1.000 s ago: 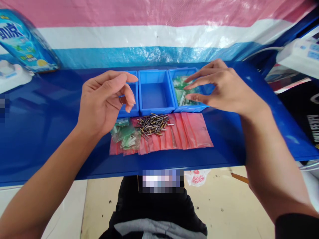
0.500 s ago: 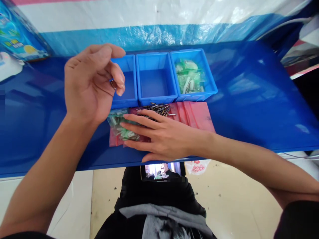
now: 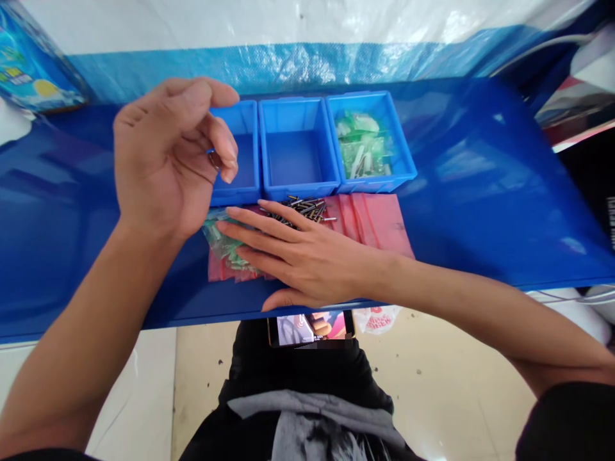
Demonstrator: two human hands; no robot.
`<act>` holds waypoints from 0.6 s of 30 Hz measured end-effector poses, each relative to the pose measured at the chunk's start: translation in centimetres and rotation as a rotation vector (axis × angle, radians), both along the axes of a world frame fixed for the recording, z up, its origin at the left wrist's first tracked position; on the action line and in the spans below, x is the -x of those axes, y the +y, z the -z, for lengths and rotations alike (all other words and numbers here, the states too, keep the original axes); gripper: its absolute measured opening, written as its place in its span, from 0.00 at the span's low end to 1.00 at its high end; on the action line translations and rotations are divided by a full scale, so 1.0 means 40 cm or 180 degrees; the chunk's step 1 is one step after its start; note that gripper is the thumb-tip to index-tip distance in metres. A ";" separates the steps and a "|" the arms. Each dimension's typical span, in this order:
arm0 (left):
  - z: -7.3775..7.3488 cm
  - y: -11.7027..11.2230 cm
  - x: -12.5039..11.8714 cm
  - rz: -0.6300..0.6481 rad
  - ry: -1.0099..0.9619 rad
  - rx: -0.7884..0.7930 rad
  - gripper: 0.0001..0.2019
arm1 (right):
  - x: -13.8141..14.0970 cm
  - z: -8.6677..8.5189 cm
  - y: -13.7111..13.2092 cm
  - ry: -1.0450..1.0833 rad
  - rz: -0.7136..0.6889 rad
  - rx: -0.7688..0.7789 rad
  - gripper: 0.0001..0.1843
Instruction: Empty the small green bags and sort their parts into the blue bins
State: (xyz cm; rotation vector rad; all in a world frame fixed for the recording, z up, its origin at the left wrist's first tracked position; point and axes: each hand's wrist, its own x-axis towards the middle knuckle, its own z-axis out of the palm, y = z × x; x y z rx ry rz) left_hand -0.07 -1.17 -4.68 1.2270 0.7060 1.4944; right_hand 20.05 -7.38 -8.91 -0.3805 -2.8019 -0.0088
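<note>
My left hand (image 3: pixel 166 153) is raised over the left side of the table, palm turned inward and fingers curled. A small dark metallic thing (image 3: pixel 214 160) shows at the curled fingers; whether it is held or worn I cannot tell. My right hand (image 3: pixel 312 262) lies palm down with its fingers spread, over several clear and green plastic bags (image 3: pixel 218 235) that it partly covers. Just beyond its fingers is a pile of thin metal pins (image 3: pixel 305 208), looking like pop rivets. Red zip bags (image 3: pixel 379 224) are spread under these things.
Three blue bins stand in a row behind: the left bin (image 3: pixel 245 186) partly hidden by my left hand, the middle bin (image 3: pixel 300 189), and the right bin (image 3: pixel 406 169) holding green bags of white parts (image 3: pixel 365 150). A phone (image 3: pixel 312 328) rests at my lap below the table edge.
My right hand has slid slightly left, covering more of the green bags. The left hand keeps its curled pose, and the whole view has shifted a little.
</note>
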 end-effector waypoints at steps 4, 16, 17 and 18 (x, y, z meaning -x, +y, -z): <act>0.001 0.004 0.001 -0.0069 0.0050 -0.0089 0.14 | 0.009 0.003 -0.006 0.0000 0.0060 0.0093 0.43; -0.002 0.004 0.005 -0.0110 0.0177 -0.0081 0.15 | 0.019 0.022 0.021 0.0496 0.0247 -0.0010 0.41; -0.002 0.004 0.006 -0.0127 0.0153 -0.0086 0.15 | 0.014 0.015 0.024 0.0713 0.0227 0.0038 0.39; -0.003 0.004 0.007 -0.0145 0.0134 -0.0101 0.14 | 0.007 0.004 0.027 0.0956 0.0210 0.0123 0.35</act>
